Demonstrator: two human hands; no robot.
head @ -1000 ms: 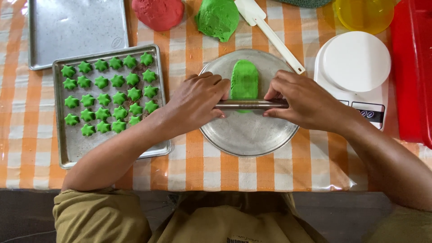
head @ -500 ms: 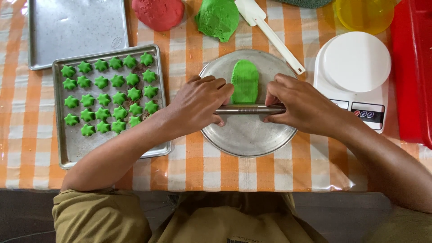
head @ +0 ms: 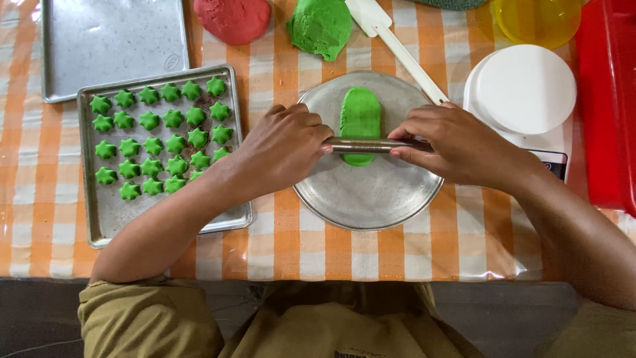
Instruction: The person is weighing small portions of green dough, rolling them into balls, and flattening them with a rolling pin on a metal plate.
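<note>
Both hands work a thin metal rolling pin (head: 371,145) laid crosswise, left to right, over a strip of green dough (head: 361,119) on a round metal plate (head: 371,199) at the middle of the table. The left hand (head: 281,149) curls over the pin's left end w/ fingers bent and knuckles up, fingertips on the bar; the right hand (head: 457,142) covers the right end the same way, so pressure lands evenly on both sides & the pin stays level. The dough strip runs near-to-far, at right angles to the pin, and the pin sits on its near end; most of the strip shows on the far side, only a small lip on the near side. The plate gives a smooth surface that keeps dough off the checked orange-and-white cloth (head: 331,252). Just left of the plate sits a baking tray (head: 106,212) w/ rows of small green star-shaped pieces (head: 156,139), close enough for the left hand to reach. Far side: an empty tray (head: 109,40), a red dough lump (head: 233,18), a green dough lump (head: 321,26) and a white spatula (head: 397,46), its handle tip touching the plate rim by the right hand. A white kitchen scale (head: 527,89) stands right of the plate, w/ a yellow bowl (head: 536,20) beyond it.
</note>
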